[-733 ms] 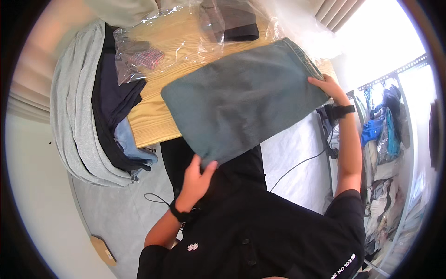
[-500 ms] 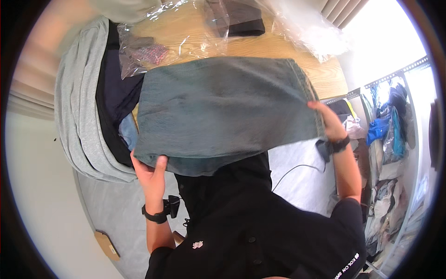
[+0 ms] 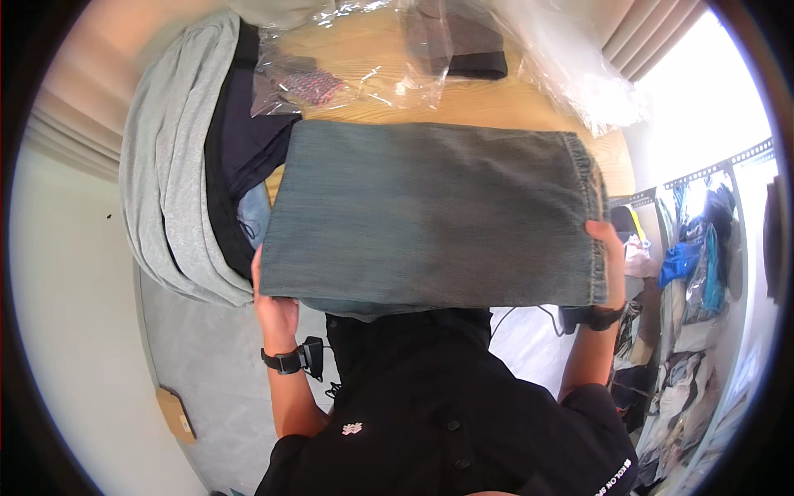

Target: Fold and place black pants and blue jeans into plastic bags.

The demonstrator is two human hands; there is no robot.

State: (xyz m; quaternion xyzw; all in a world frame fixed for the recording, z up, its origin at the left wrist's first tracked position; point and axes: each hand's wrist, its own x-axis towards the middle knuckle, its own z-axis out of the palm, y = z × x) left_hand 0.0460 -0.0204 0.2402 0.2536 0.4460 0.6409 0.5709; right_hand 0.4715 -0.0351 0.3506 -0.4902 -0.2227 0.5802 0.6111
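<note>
A folded pair of jeans [image 3: 438, 215], faded blue-grey with a browner right half and a frayed, stitched hem on the right, is held out flat before my body. At its near left corner my left hand [image 3: 276, 312] grips the edge, its fingers partly hidden behind the denim. On the right side my right hand [image 3: 610, 252] clasps the hem, thumb on top and the other fingers underneath. The far part of the jeans overlaps the wooden table [image 3: 372, 41]. Each wrist wears a black strap with a small device.
Left of the jeans lie a heaped grey garment [image 3: 174, 165] and dark navy cloth [image 3: 248, 153]. Clear plastic bags [image 3: 372, 74] and folded dark cloth [image 3: 475, 58] cover the table's far side. At right stands a metal shelf [image 3: 732, 248] with clothes; a cardboard piece [image 3: 176, 417] lies on the floor.
The jeans have been levelled and pulled straighter, and shifted slightly right and nearer. My right hand has moved lower along the hem. The left hand keeps its corner. The view has shifted a little.
</note>
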